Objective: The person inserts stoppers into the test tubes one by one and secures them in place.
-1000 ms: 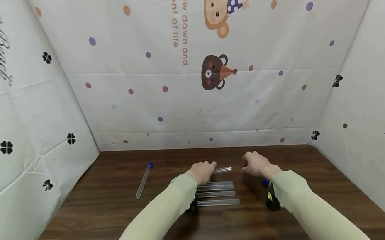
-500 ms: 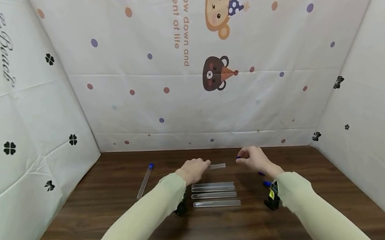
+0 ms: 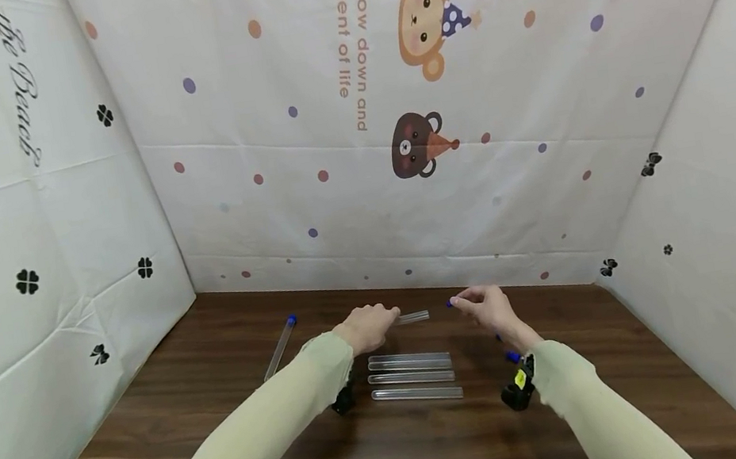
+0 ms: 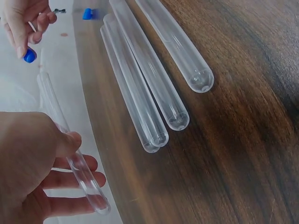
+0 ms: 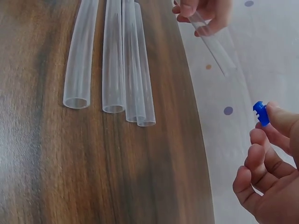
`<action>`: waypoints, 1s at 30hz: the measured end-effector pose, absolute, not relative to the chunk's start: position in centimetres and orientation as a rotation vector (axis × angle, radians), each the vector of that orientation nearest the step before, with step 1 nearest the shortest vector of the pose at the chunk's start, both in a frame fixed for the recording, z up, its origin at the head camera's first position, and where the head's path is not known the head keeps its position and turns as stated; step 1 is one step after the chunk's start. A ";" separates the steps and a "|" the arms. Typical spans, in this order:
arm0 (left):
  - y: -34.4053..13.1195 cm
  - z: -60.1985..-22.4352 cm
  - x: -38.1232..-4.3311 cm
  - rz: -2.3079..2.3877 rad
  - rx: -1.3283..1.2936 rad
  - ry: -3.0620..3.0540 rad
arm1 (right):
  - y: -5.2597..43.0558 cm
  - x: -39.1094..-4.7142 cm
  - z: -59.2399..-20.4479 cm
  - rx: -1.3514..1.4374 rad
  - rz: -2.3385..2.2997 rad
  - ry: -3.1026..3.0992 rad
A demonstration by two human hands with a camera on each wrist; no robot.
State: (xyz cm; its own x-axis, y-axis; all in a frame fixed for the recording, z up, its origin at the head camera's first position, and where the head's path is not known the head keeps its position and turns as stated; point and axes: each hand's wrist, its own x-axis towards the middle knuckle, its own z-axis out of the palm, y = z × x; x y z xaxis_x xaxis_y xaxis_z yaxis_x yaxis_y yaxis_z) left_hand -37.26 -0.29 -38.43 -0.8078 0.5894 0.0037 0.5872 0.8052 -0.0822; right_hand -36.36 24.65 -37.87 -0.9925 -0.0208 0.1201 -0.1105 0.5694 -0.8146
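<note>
My left hand [image 3: 365, 328] holds a clear test tube [image 4: 55, 108] between thumb and fingers, its rounded end towards the palm side and its open mouth pointing to the right hand. Between thumb and forefinger, my right hand [image 3: 492, 308] pinches a small blue stopper [image 5: 261, 113]. Stopper and tube mouth are apart, with a short gap between them. Several other clear test tubes [image 3: 417, 393] lie side by side on the table in front of the hands, uncapped, their open ends to the right.
On the left of the brown wooden table [image 3: 404, 456] lies a test tube with a blue stopper [image 3: 280, 348]. Loose blue stoppers [image 3: 513, 356] lie by the right wrist, partly hidden. Printed white sheets [image 3: 336, 210] stand around the back and sides.
The left hand has drawn left and a little up with its tube, uncovering the tubes on the table. The right hand has turned and lifted, bringing a blue stopper into view.
</note>
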 end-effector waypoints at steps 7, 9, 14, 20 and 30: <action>0.1 -38.3 -37.0 0.098 -0.966 -2.967 | 24.1 -36.4 -38.5 0.043 1.508 -2.663; 0.2 -38.2 -37.0 0.101 -0.971 -2.965 | 24.1 -36.4 -38.7 0.029 1.552 -2.657; 0.3 -38.3 -37.1 0.104 -0.979 -2.964 | 23.9 -36.4 -39.0 0.050 1.603 -2.658; 0.7 -38.3 -37.2 0.113 -0.986 -2.960 | 23.4 -36.4 -39.3 0.053 1.598 -2.658; 1.4 -38.5 -37.4 0.142 -0.955 -2.973 | 22.5 -36.4 -39.5 0.047 1.578 -2.656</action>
State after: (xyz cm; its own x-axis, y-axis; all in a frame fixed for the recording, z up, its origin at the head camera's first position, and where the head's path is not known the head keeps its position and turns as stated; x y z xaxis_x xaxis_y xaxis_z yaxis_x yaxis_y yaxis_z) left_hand -37.42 1.40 -38.50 -0.8133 0.5817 -0.0123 0.5802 0.8093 -0.0913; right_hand -36.41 22.48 -39.51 -0.9982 0.0005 0.0601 -0.0526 0.4781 -0.8768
